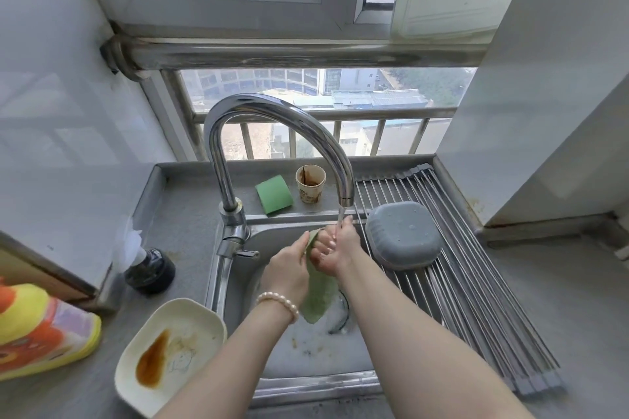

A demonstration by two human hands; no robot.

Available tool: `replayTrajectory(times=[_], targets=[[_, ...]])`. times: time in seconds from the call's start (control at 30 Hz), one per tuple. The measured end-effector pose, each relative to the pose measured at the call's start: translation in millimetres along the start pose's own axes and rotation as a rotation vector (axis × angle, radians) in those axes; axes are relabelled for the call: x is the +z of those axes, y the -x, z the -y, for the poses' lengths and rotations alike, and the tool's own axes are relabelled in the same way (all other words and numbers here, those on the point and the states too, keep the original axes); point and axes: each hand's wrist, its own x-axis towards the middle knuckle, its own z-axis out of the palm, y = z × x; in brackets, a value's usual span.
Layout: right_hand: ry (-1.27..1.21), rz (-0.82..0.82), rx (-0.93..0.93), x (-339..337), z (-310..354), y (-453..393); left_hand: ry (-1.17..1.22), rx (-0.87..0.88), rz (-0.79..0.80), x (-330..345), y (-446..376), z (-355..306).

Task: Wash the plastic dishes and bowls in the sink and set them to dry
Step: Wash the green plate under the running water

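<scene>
Water (341,218) runs from the tap (272,119) onto the right hand (335,248), held over the sink (306,367). Both hands hold a green cloth (318,299): the left hand (286,274) pinches its upper edge between thumb and curled fingers, and the right hand's fingers curl round the top of it under the stream. The rest of the cloth hangs down into the basin toward the drain (340,316). A pearl bracelet (279,304) sits on the left wrist.

A cream dish (170,354) smeared with brown sauce rests on the counter at the sink's left front corner, its rim just over the sink's edge. A grey bowl (403,235) lies upside down on the rack (459,282), which spans the sink's right side. On the ledge behind the sink stand a green sponge (274,194) and a stained paper cup (310,183). A dark bottle (149,270) stands left of the tap, and a yellow and orange pack (41,330) lies at the far left.
</scene>
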Motion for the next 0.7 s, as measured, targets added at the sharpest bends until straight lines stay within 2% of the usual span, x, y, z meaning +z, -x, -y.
replayTrajectory(times=[0.17,0.3,0.37,0.47,0.6,0.7], targets=[[0.167,0.002,-0.032,11,1,12,-0.133,0.220,-0.114,4,1,-13],[0.370,-0.024,-0.111,5,10,8,-0.086,0.408,-0.080,16,0,-6],[0.384,-0.050,-0.143,-6,16,6,0.000,0.466,-0.022,15,4,-10],[0.349,0.102,-0.150,-27,20,9,0.109,0.404,0.088,12,6,-18],[0.382,0.288,-0.115,-42,26,23,0.034,0.333,0.160,16,-6,-32],[0.504,0.251,-0.155,-41,29,28,-0.036,0.223,0.194,11,-22,-41]])
